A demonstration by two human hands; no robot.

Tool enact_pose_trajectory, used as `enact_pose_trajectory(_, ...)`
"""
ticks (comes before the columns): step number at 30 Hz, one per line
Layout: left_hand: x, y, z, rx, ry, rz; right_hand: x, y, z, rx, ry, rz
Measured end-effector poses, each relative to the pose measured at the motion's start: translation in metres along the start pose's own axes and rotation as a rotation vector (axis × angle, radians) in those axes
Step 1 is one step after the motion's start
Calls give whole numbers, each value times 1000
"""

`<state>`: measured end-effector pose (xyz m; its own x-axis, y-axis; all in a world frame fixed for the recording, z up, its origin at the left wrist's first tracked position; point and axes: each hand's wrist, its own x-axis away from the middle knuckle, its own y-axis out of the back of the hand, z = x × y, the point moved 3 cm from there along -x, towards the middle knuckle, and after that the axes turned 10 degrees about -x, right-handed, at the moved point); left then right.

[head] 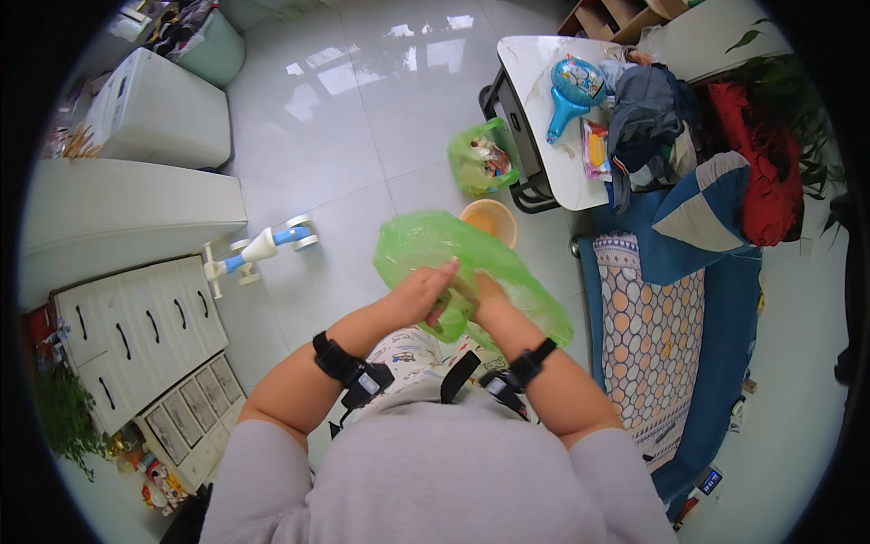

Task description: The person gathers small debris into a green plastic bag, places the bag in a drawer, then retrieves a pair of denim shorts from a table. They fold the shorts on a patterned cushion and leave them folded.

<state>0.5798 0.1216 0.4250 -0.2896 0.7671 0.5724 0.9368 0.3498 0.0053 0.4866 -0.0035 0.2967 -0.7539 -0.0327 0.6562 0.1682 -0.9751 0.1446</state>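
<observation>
A thin, translucent green plastic bag (435, 238) is spread out in front of me at waist height, puffed up on the left and trailing down to the right. My left hand (427, 291) has its thumb raised and its other fingers curled round a gathered part of the film. Close beside it, my right hand (488, 299) reaches into the folds of the bag, and its fingers are largely hidden by the plastic. Just beyond the bag stands a small round basket-like bin (506, 221) with something orange inside, partly covered from view.
Another green bag (469, 163), filled with rubbish, stands on the tiled floor by a white table (544, 75) heaped with clothes (646, 115). A blue sofa (727, 353) runs along my right. On the left are a child's ride-on toy (262, 246) and a white drawer cabinet (146, 333).
</observation>
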Motion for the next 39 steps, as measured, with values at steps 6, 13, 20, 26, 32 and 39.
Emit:
enact_pose_trajectory(6,-2,-34,-6,69,-108,464,-89,-48,-85,-189,-193,-54)
enact_pose_trajectory(13,-32,-62,45,266,68,707,-213,-39,-84,-71,-102,-110)
enact_pose_trajectory(20,-80,-69,76,205,68,679,-219,132,-151,156,-42,-556)
enact_pose_trajectory(26,-170,-51,162,134,34,-104,-119,241,-271,411,-493,-617)
enact_pose_trajectory(32,-248,-74,266,475,429,-254,-140,183,-325,352,-506,-425)
enact_pose_trajectory(39,-316,-53,331,530,470,-431,-248,105,-357,210,-396,-306)
